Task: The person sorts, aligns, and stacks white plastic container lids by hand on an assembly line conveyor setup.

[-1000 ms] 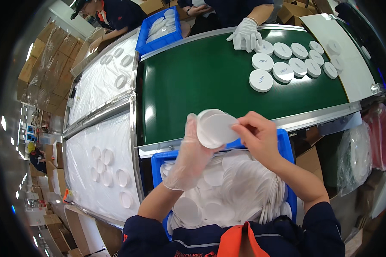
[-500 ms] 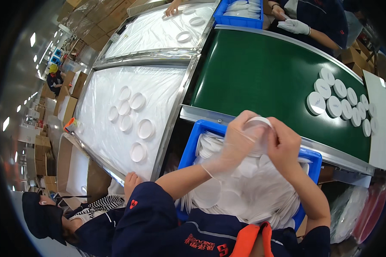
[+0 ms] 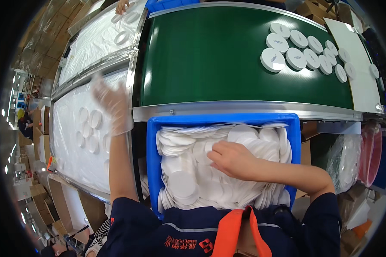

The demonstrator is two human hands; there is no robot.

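My left hand (image 3: 110, 102), in a thin clear glove, reaches over the plastic-covered tray at the left. Its fingers are stretched out and blurred by motion, and I see nothing in them. Beneath and beside it lie several shallow white ring-shaped lids (image 3: 95, 119). My bare right hand (image 3: 236, 162) is low over the blue bin (image 3: 223, 118), fingers closed in a pinch. A thin white disc (image 3: 208, 148) shows at its fingertips, partly hidden by them. Many loose white discs (image 3: 182, 185) fill the bin around this hand.
Beyond the bin runs a green conveyor belt (image 3: 201, 64) with a metal edge. Several white round lids with printed tops (image 3: 272, 60) sit at its right, by a white board (image 3: 360, 73). At far left another person's hand (image 3: 122, 6) is over a second tray (image 3: 90, 51).
My hands have parted from the white round piece they held together above the bin. The left swung left over the tray; the right dropped to the discs. The view has shifted right.
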